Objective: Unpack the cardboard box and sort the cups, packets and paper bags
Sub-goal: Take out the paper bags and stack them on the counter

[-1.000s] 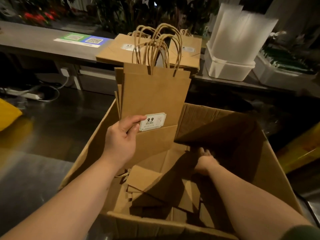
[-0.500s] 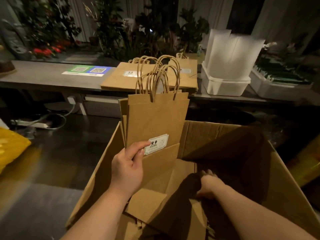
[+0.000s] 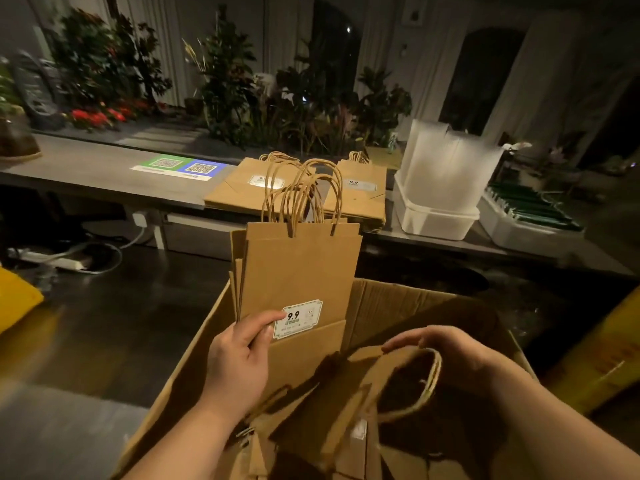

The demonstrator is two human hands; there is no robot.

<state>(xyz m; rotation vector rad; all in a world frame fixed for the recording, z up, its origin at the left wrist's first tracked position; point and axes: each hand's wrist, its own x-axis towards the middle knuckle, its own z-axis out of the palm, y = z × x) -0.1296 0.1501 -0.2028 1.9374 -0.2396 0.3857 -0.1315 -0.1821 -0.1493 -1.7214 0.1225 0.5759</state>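
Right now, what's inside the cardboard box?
Loose flat paper bags lie in the cardboard box; the right hand grips one. Bags and shadow hide the bottom.

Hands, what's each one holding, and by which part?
Left hand pinches the bundle of paper bags at its lower left edge, by the label. Right hand grips another bag by its top edge, at the handle.
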